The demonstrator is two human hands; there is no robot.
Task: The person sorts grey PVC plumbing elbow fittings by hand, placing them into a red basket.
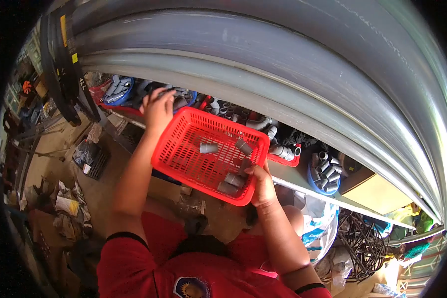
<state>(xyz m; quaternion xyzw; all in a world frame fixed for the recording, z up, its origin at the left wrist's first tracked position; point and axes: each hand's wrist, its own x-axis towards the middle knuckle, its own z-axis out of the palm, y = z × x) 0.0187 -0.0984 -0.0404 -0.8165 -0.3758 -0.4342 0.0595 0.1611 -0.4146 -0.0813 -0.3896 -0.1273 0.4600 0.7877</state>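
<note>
A red slotted basket [176, 175] is tilted in front of my chest, with several grey pipe fittings [209, 148] inside, most of them toward its right end. My right hand [261, 185] grips the basket's right end, thumb over the rim. Beyond the basket's upper left corner, my left hand [158, 108] reaches over a blue basket [192, 98] of dark grey fittings on the shelf. Its fingers are bent over a dark piece that is partly hidden behind them.
Large grey pipes [223, 44] span the space above the shelf. Other fittings lie in a blue basket [310, 180] at the right and another blue basket [129, 92] at the left. White bags [319, 223] and a pile of black rods [360, 246] are at the lower right.
</note>
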